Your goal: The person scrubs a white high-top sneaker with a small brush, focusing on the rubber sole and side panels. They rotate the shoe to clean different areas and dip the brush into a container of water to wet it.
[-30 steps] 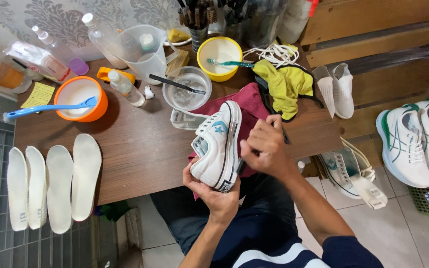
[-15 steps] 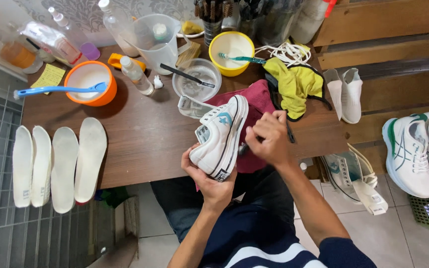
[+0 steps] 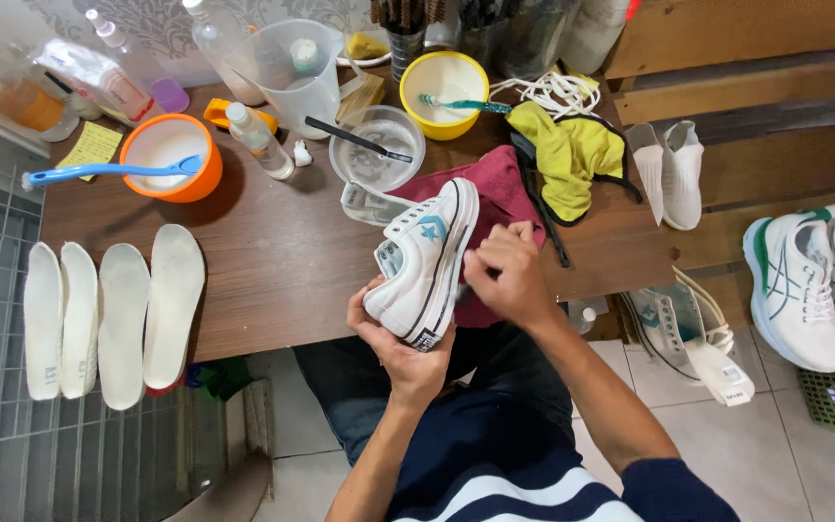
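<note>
— Any packages or labels on that table?

— At the far left corner a clear plastic pouch (image 3: pixel 89 72) lies flat, with red and white printing. Beside it stands an orange bottle (image 3: pixel 12 97) with a pale label. A small clear squeeze bottle (image 3: pixel 258 143) with a white cap stands just right of the orange bowl.

— Any notes or signs?

— A yellow sticky note (image 3: pixel 92 147) lies left of that bowl.

— Screens?

— None. A white tag (image 3: pixel 724 372) hangs over the shoe on the floor, right of the table.
</note>
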